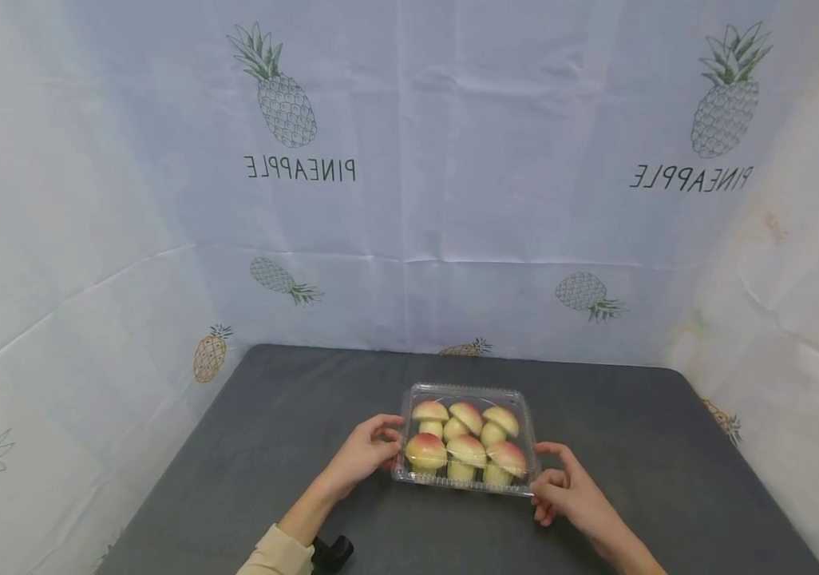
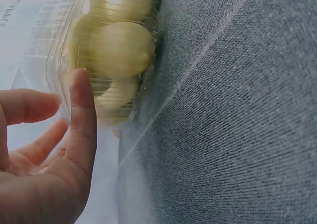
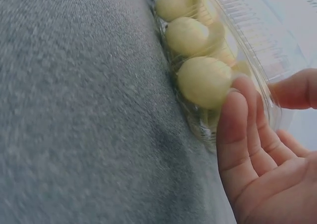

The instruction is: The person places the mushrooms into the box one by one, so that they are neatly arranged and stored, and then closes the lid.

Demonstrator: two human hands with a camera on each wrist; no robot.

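Observation:
A clear plastic clamshell container (image 1: 470,391) sits on the dark table, its lid down. Inside are several mushroom-shaped pieces (image 1: 466,451) with pale yellow stems and red-tinged caps, in two rows. My left hand (image 1: 362,454) pinches the rim at the container's left side; the left wrist view has one finger (image 2: 82,115) against the ribbed wall. At the front right corner my right hand (image 1: 569,489) pinches the rim, with fingertips (image 3: 234,110) below the lip and another digit above it in the right wrist view.
A grey cloth-covered table (image 1: 309,383) lies under the container. White curtains (image 1: 453,200) printed with pineapples enclose it at the back and both sides. A black device (image 1: 334,553) shows by the left wrist and a beige sleeve (image 1: 280,551).

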